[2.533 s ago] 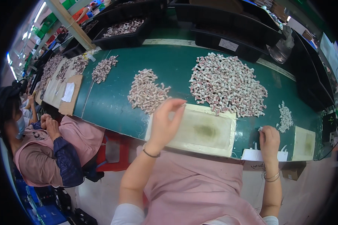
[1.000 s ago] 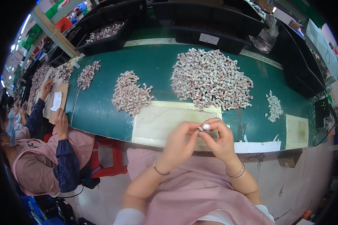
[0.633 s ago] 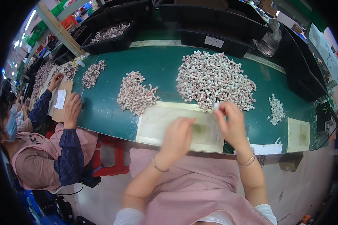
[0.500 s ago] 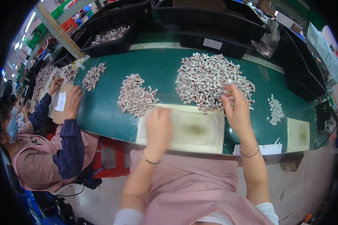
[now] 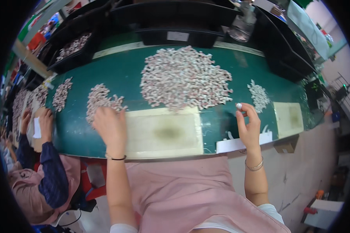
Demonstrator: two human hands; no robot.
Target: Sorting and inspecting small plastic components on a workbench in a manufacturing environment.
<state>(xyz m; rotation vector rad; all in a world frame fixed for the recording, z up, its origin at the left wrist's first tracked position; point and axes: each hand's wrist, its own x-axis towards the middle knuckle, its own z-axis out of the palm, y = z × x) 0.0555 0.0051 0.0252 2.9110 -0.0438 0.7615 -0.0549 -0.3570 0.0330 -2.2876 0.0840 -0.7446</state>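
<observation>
R hand [image 5: 249, 126] is raised w/ thumb and forefinger pinched shut on 1 small white rounded piece [image 5: 238, 105], held at the fingertips [image 5: 243, 112] just above the dark green belt surface [image 5: 128, 73]. Other fingers curl loosely. Just beyond those fingertips lies the small scatter of pale white pieces [image 5: 258, 95]; the big heap of small pinkish-white pieces [image 5: 184, 77] is to their left.

L hand [image 5: 111, 126] lies palm down, fingers spread flat, tips touching the near edge of the medium pile of pinkish-white pieces [image 5: 101, 101]; can't tell if it grips anything underneath. The pale cream rectangular mat w/ a dark stain [image 5: 163, 132] sits btw the 2 hands, right beside the L fingers.

Far left, a co-worker's hand [image 5: 46, 118] in a dark blue sleeve rests on a tan board [image 5: 35, 130].
</observation>
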